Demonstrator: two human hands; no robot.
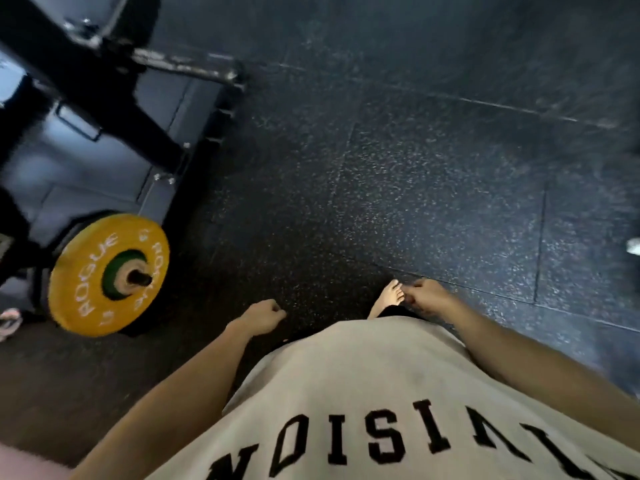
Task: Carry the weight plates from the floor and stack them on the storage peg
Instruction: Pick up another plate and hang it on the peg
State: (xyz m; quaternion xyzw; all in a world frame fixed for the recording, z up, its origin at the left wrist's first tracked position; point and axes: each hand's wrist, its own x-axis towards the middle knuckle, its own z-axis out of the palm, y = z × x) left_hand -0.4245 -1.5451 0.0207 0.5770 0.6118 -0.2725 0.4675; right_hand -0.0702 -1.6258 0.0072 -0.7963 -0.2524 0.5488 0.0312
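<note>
A yellow weight plate (86,282) hangs on a storage peg (138,278) at the lower left, with a smaller green plate (114,271) in front of it on the same peg. My left hand (261,317) hangs in front of my body with its fingers loosely curled and holds nothing. My right hand (427,296) also hangs loosely curled and empty, just right of my bare foot (389,299). Both hands are well to the right of the peg. No loose plate shows on the floor in this view.
A black rack frame (114,98) with an upper bare peg (187,65) stands at the upper left. Dark speckled rubber flooring (415,185) fills the middle and right. A sandal (8,322) lies at the left edge. A small white object (634,245) sits at the right edge.
</note>
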